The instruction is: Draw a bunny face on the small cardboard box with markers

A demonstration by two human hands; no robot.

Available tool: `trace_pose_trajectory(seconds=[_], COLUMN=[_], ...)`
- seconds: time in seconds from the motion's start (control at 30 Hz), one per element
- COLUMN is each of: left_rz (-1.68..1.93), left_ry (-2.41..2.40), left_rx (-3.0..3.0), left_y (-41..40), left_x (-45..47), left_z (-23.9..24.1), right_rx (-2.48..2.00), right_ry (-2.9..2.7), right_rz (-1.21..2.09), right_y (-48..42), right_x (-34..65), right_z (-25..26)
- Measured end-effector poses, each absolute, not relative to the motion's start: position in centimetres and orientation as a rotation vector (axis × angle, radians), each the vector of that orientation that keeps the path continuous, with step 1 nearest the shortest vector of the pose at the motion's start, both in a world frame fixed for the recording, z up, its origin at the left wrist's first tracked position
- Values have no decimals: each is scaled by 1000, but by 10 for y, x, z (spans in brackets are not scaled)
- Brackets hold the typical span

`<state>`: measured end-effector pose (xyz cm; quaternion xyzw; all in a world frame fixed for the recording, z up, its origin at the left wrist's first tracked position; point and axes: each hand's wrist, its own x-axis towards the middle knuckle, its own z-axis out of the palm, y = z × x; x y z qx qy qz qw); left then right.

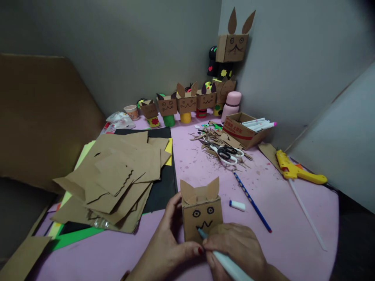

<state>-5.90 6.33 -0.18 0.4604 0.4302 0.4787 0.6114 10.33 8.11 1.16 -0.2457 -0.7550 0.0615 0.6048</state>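
A small cardboard box with two pointed ears stands upright near the table's front edge. Two ringed eyes and a zigzag mouth are drawn on its front in dark ink. My left hand wraps around the box's left side, thumb along the lower front. A white marker is pinched in my right hand, its tip touching the left end of the mouth line. To the right of the box lies the marker's cap, white with a blue end. Beyond it rests a blue pencil.
Cardboard sheets are piled at the left. Scissors lie among cardboard scraps, before an open box of markers. A yellow glue gun sits at the right. Several finished animal figures line the back, beside a pink bottle.
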Motion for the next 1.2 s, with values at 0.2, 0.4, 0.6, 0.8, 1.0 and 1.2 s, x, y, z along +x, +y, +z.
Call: trace_pose_trajectory(seconds=[0.2, 0.4, 0.6, 0.8, 1.0, 1.2], left_rz=[1090, 1089, 1087, 1111, 1134, 1169], left_ry=[1020, 1060, 1051, 1045, 982, 916], left_rx=[1106, 1126, 1125, 1106, 1038, 962], left_y=[64, 63, 63, 64, 66, 65], left_x=[-59, -61, -60, -58, -60, -63], left_z=[0, -1, -1, 0, -1, -1], right_rx=[-573, -569, -605, -602, -526, -559], right_ry=[-1771, -1774, -1832, -1805, -1798, -1761], right_rz=[149, 134, 122, 140, 156, 146], right_y=[82, 81, 81, 81, 79, 78], right_x=[104, 104, 105, 105, 112, 116], right_z=[12, 10, 11, 9, 15, 16])
